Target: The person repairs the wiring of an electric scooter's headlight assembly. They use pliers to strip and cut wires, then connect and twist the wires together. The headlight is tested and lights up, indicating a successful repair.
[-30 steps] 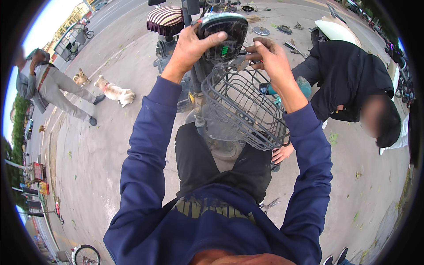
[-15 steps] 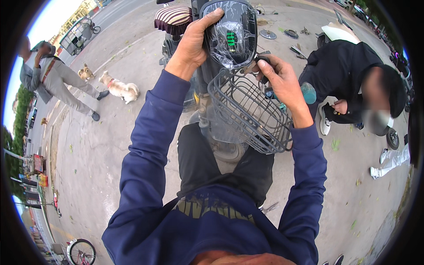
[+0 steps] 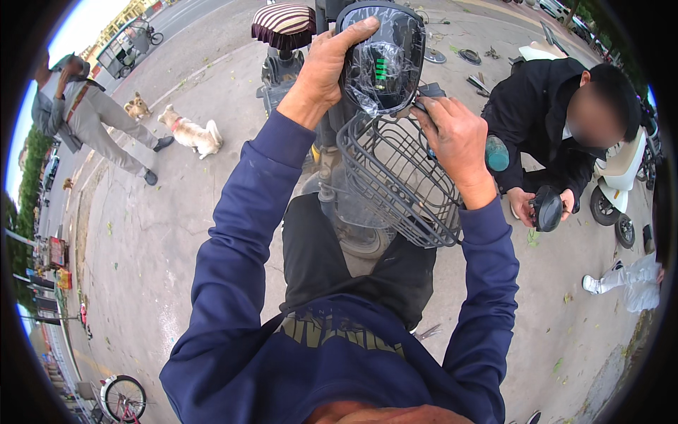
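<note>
The black oval display panel wrapped in clear plastic film (image 3: 385, 60) sits directly above the black wire-mesh front basket (image 3: 399, 187), touching its upper rim. Left hand (image 3: 321, 71) grips the panel's left edge, fingers curled over the top and closed on it. Right hand (image 3: 452, 138) is at the panel's lower right corner, just above the basket's right rim; fingers bent tight round a small dark part there, can't tell exactly what. Room: bare grey pavement (image 3: 155, 233) left of the basket and below it is open. Right of the basket it's tighter: a crouching person in a black jacket (image 3: 537, 120) holds a round black part (image 3: 547, 208), w/ a white scooter (image 3: 621, 177) beyond. Behind the basket, a brown striped seat (image 3: 282, 25). Far left of the basket, a standing person in grey (image 3: 85, 116) and two small dogs (image 3: 191, 131).

Vs 0.5 s ago: panel sits larger and more central, left fingers wrap further over its top, right hand has moved up to the panel's corner.
</note>
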